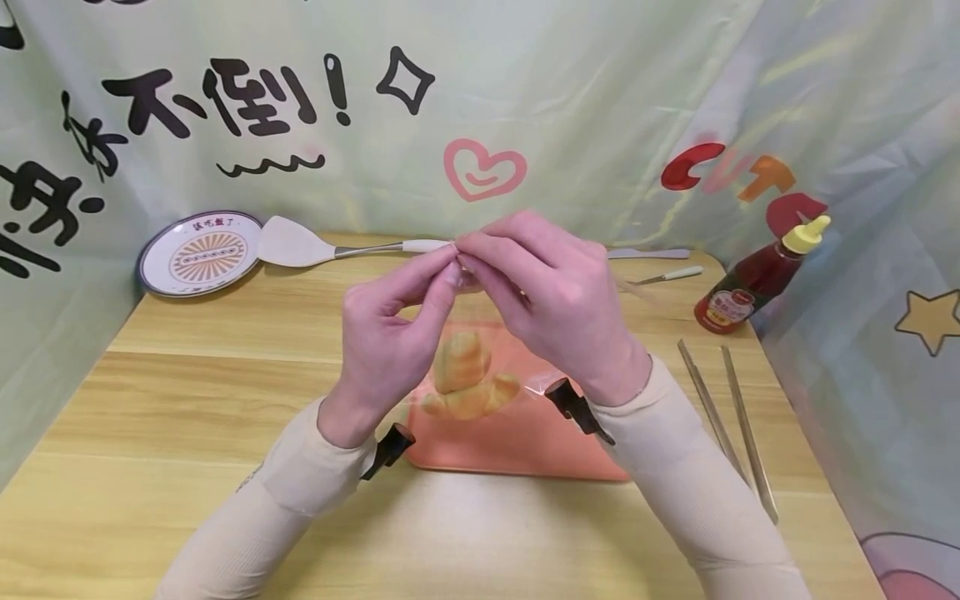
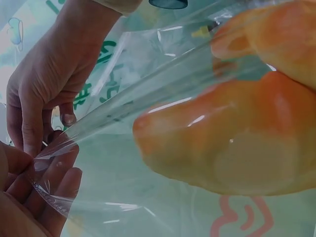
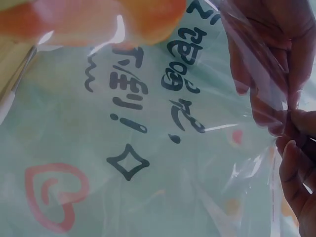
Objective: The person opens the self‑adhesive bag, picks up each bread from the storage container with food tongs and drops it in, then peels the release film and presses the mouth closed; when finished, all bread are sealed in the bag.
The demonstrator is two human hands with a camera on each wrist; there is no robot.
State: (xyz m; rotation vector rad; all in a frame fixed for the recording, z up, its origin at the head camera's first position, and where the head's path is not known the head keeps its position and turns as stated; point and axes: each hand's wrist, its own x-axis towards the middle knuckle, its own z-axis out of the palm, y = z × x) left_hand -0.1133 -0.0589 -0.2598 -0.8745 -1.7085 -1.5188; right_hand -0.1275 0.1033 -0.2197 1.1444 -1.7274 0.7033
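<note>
Both hands are raised over the table with their fingertips meeting. The left hand [image 1: 390, 342] pinches the upper edge of a clear plastic bag [image 2: 113, 106] between thumb and fingers. Right beside it, the right hand [image 1: 555, 292] pinches the same edge, its fingers pointing left. Inside the bag are golden-brown bread rolls, one [image 1: 462, 362] upright and one [image 1: 472, 400] lying across below it. Up close in the left wrist view, a bread roll [image 2: 232, 138] shows through the stretched film. The bag hangs in front of a pink tray [image 1: 517, 450].
A patterned plate [image 1: 202, 254] and a white-headed spatula [image 1: 296, 243] lie at the back left. At the right are a red sauce bottle [image 1: 750, 287] with a yellow cap, a small white-handled utensil [image 1: 678, 273] and metal tongs [image 1: 742, 408]. A printed curtain [image 1: 585, 108] surrounds the table.
</note>
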